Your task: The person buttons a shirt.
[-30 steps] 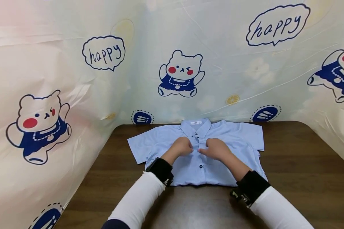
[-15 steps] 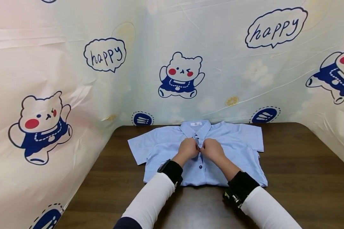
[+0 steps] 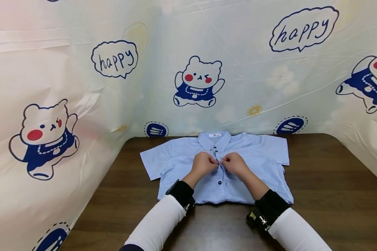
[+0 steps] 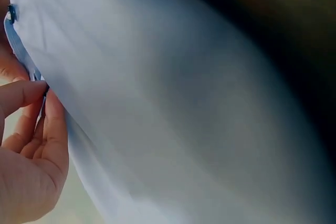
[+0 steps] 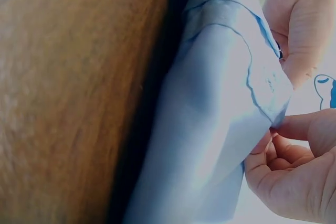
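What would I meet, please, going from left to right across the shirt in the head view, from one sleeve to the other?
Shirt's left-side sleeve → left hand → button placket between the hands → right hand → right-side sleeve, all on the blue shirt lying on the wooden table.

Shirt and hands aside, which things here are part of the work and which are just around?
In use: shirt, pinched at its front edge by the left hand and right hand; dark buttons.

Just around: table, bear-print sheet behind, black wrist straps.
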`<state>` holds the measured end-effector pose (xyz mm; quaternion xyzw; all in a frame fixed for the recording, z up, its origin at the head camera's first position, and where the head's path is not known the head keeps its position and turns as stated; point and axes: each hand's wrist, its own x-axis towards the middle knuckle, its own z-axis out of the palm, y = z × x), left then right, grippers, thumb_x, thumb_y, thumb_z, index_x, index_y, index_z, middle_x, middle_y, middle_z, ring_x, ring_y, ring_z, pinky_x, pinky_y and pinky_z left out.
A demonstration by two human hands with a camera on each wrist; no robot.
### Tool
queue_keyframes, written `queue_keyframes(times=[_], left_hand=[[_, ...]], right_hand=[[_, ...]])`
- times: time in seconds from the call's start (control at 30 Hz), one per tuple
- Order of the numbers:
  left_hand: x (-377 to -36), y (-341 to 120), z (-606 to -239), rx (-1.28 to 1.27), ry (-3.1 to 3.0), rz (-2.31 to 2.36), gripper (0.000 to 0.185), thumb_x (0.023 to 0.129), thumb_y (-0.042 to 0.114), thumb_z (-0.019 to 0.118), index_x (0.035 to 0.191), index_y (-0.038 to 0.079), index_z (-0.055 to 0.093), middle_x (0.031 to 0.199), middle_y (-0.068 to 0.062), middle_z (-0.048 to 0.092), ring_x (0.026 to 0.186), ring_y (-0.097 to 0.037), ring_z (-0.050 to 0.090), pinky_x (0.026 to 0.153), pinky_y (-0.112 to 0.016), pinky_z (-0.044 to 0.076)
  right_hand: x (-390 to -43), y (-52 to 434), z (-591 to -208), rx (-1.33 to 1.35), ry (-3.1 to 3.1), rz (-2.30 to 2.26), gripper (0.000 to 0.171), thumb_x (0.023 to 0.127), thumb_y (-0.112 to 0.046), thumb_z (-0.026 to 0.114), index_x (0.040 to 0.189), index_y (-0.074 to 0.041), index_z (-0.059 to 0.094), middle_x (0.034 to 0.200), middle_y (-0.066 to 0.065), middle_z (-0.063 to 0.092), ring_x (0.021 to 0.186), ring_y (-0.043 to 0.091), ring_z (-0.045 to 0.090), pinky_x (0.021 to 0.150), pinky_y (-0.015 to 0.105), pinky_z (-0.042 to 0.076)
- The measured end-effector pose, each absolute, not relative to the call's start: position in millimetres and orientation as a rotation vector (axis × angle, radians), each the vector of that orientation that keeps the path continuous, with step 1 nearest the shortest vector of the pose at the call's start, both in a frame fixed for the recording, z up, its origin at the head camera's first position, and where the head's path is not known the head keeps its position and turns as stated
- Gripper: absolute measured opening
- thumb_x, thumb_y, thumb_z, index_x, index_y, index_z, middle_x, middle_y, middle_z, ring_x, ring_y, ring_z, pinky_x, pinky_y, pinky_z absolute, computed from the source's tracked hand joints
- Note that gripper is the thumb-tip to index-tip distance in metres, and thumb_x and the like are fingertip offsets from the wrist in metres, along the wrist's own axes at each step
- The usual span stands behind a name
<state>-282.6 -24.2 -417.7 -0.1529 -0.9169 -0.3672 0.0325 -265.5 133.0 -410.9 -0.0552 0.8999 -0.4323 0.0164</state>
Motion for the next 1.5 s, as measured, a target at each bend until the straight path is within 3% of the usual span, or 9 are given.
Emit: queue_keyframes(times=[0.43,0.57,0.77,1.0,1.27,1.5], left_hand=[[-276.7,-24.1,-419.7,-0.59,-2.74,-1.154,0.005,0.078,0.006,0.079,0.075,0.008,0.076,0.069,0.002,0.069,0.061,-0.005,0.059,0.056,-0.018,0.047],[-275.2,-22.2,-420.8,-0.429,-2.707,-1.423,0.009,0.076,-0.001,0.075,0.082,0.004,0.071,0.072,-0.003,0.07,0.064,-0.008,0.063,0.057,-0.021,0.05],[-275.8,-14.9,-416.3,0.02,-2.624,-1.917,0.022,0.078,-0.001,0.07,0.099,0.0,0.065,0.088,-0.011,0.067,0.062,-0.018,0.068,0.058,-0.028,0.056],[-277.1,-11.6,-408.8,0.212,-2.65,-1.814,0.03,0.073,-0.006,0.076,0.099,0.002,0.064,0.106,-0.017,0.059,0.055,-0.018,0.067,0.055,-0.029,0.056],[-272.7,-9.0,-405.4,0.196,-2.665,-1.778,0.031,0.071,-0.005,0.081,0.093,0.003,0.06,0.087,-0.012,0.061,0.056,-0.019,0.067,0.055,-0.029,0.056],[-273.1,-11.1,-407.8,0.04,-2.645,-1.785,0.029,0.073,-0.008,0.076,0.094,0.003,0.059,0.076,-0.007,0.063,0.055,-0.018,0.064,0.055,-0.031,0.056]], right_hand=[[-267.7,133.0,-415.3,-0.088,2.563,-1.613,0.022,0.097,-0.005,0.055,0.083,0.008,0.066,0.063,0.002,0.054,0.058,0.012,0.052,0.055,0.026,0.048],[-267.6,133.8,-417.6,-0.084,2.506,-1.675,0.013,0.092,-0.001,0.061,0.093,0.01,0.068,0.071,0.004,0.061,0.059,0.011,0.053,0.056,0.025,0.048],[-264.3,130.7,-417.6,-0.115,2.565,-1.644,0.009,0.083,0.001,0.068,0.09,0.007,0.068,0.07,0.003,0.063,0.057,0.011,0.052,0.054,0.024,0.045],[-262.5,129.2,-414.8,-0.17,2.55,-1.621,0.011,0.083,0.003,0.067,0.093,0.008,0.069,0.072,0.005,0.064,0.059,0.011,0.054,0.055,0.023,0.047],[-260.0,134.3,-417.8,-0.116,2.584,-1.588,0.016,0.092,-0.007,0.062,0.089,0.006,0.071,0.065,0.002,0.059,0.058,0.012,0.052,0.057,0.025,0.045],[-259.3,134.4,-415.5,-0.174,2.591,-1.604,0.018,0.092,-0.003,0.058,0.084,0.009,0.069,0.062,0.001,0.056,0.055,0.01,0.051,0.053,0.025,0.046]])
